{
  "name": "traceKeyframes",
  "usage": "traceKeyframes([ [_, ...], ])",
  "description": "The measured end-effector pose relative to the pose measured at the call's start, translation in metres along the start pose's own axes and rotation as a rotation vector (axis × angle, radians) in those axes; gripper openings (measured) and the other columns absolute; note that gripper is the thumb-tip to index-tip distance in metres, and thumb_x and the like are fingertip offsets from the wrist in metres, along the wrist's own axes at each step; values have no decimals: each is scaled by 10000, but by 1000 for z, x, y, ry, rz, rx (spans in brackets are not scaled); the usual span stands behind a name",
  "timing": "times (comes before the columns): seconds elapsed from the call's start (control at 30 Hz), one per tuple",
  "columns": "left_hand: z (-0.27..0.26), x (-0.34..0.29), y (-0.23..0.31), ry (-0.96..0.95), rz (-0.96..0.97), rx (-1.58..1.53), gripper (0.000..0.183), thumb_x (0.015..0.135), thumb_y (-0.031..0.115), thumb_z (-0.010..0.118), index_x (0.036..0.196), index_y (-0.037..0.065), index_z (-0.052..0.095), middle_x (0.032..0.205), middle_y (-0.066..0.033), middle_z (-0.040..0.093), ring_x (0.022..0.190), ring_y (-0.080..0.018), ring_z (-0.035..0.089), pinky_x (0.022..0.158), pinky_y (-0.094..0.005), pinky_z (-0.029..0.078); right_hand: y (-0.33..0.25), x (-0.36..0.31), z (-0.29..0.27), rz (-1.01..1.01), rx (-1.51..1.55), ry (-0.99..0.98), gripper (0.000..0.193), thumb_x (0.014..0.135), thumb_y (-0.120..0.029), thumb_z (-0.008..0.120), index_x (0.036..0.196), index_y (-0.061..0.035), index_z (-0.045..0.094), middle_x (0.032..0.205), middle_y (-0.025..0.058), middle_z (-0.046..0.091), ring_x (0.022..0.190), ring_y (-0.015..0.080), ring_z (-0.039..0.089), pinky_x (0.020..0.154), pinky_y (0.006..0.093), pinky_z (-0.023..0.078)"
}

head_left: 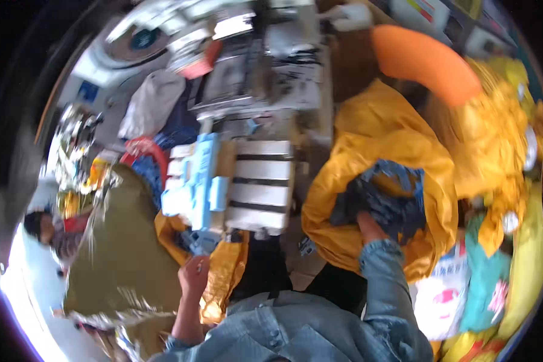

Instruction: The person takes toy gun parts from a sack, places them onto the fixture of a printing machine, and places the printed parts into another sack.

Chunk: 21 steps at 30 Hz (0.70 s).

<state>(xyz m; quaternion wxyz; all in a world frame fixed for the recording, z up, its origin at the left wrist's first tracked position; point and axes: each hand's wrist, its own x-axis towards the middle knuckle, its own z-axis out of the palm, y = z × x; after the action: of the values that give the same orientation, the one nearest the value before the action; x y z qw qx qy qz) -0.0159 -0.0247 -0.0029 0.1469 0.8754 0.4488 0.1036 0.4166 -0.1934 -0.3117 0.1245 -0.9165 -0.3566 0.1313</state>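
My left hand [194,274] is closed at the mouth of a smaller orange-yellow sack [224,277]. Just beyond its fingers is a grey-blue plastic piece [204,242]; blur hides whether the fingers grip it. My right hand [370,224] reaches into a large orange-yellow sack [323,211] with a rolled-open mouth. Its fingers are lost among dark grey-blue pieces [395,208] inside. Between the two sacks, a white slatted rack [262,184] carries light blue plastic parts [202,178] along its left side.
Behind the rack stands a blurred machine [235,72]. A thick orange hose [425,60] arches at the upper right, beside more yellow sacks [482,139]. To the left bulges a big olive sack [123,253]; another person [66,235] is beyond it. A red-rimmed basket [148,151] holds blue pieces.
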Motion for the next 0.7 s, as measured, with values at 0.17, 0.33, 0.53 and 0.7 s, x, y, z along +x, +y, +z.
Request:
traceKeyframes([
  [0.17,19,11,-4,31,54,-38,78,767,130,643,831,90,664,747,-105,625,696,-298,614,615,-381,492,12,-38,5,-32,-55,-82,442,857,-298,443,1231,-81,535,1236,129,545,1151,282,503,986,378,376],
  [0.33,-9,-7,-25,203,49,123,59,756,135,628,784,90,654,752,-91,625,734,-307,605,689,-394,490,9,-29,-6,-37,-93,-126,427,869,-284,428,1231,-83,534,1234,125,543,1153,277,496,998,369,364],
  [0.53,-8,0,-21,225,21,117,69,763,137,630,770,73,654,768,-87,640,747,-300,610,688,-402,484,15,-21,-36,-120,-38,-193,409,884,-266,411,1230,-85,532,1231,120,541,1156,272,488,1011,357,350],
  [0.7,-21,34,17,314,224,37,85,754,102,646,833,69,646,855,-107,640,804,-318,597,738,-399,471,3,-34,-54,-265,-227,-59,445,852,-276,464,1245,-80,536,1261,165,531,1186,300,472,1054,356,303],
])
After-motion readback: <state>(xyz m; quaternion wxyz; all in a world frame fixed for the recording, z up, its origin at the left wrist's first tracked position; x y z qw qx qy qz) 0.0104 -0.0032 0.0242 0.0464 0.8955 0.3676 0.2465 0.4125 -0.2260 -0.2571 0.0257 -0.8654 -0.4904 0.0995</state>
